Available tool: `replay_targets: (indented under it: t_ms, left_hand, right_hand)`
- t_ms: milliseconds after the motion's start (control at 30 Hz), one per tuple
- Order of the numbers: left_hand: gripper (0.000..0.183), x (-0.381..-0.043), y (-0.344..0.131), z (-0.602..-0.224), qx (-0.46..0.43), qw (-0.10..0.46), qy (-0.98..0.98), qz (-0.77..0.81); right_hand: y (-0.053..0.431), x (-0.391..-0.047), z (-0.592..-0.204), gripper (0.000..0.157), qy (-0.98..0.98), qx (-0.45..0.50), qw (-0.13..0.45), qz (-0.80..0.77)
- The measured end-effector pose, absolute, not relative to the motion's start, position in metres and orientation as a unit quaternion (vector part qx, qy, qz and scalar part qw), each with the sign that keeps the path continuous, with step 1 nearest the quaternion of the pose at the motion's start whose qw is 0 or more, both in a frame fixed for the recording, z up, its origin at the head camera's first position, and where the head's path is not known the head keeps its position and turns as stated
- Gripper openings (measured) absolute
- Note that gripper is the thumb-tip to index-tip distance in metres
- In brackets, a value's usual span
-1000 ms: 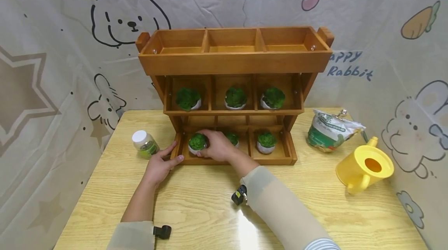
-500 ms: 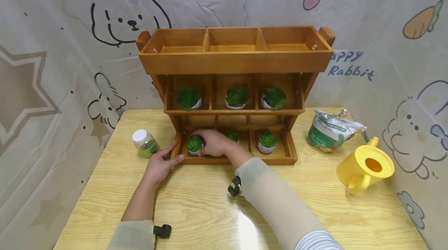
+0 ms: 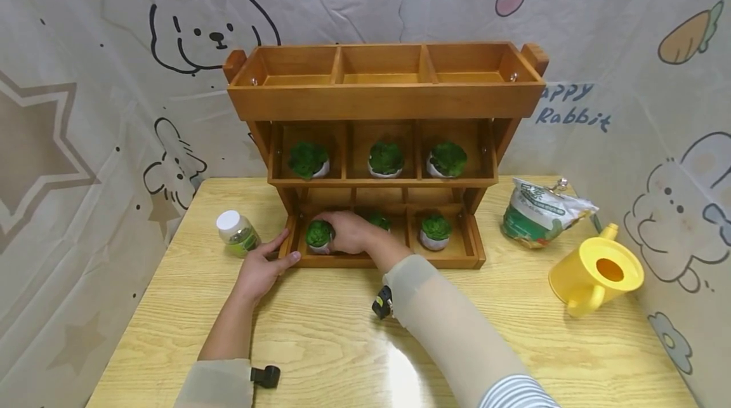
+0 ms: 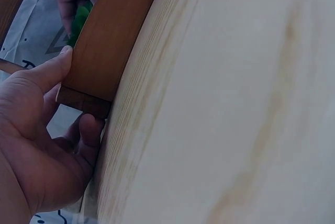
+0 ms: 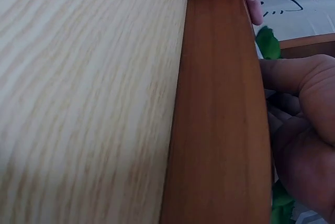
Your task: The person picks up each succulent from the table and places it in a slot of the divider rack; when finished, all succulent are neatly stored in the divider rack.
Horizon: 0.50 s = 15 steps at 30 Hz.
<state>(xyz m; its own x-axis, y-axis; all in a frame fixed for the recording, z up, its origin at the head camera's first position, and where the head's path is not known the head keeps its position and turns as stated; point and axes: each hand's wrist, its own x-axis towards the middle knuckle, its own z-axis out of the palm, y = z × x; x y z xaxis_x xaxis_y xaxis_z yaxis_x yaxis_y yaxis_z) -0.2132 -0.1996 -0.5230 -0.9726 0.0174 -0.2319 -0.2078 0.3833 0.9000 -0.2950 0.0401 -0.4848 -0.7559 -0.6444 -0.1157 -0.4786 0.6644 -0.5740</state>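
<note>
A three-tier wooden plant stand (image 3: 387,103) stands on the table. In its bottom left compartment is a small potted plant (image 3: 318,234) with green leaves and a whitish pot. My right hand (image 3: 353,234) grips that pot from its right side, thumb toward the front; the front board hides much of the pot in the right wrist view. With my left hand (image 3: 263,273) I hold the bottom tray's left front corner, thumb on the front and fingers at the end, as the left wrist view shows. Another potted plant (image 3: 379,223) in the middle compartment is partly hidden behind my right hand.
Potted plants fill the middle tier, one per compartment, and another potted plant (image 3: 435,231) sits bottom right. A white-lidded jar (image 3: 237,234) stands left of the stand. To the right are a clipped green-and-white bag (image 3: 541,212) and a yellow watering can (image 3: 594,271).
Over the last second my right hand has shifted slightly left together with the potted plant, then stayed nearly still. My left hand keeps its hold on the tray corner.
</note>
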Motion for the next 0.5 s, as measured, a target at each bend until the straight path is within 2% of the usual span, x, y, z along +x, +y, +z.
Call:
replay_targets:
  t_ms: [167, 500]
  left_hand:
    - [0.073, -0.2131, -0.1973, -0.5166, -0.06, 0.107, 0.821, 0.558]
    - [0.075, -0.2132, -0.1986, -0.5216, -0.058, 0.105, 0.825, 0.552]
  right_hand:
    - [0.0414, -0.2947, -0.4881, 0.074, 0.904, -0.296, 0.141, -0.276]
    - [0.0438, -0.2895, -0.4866, 0.076, 0.9, -0.281, 0.121, -0.311]
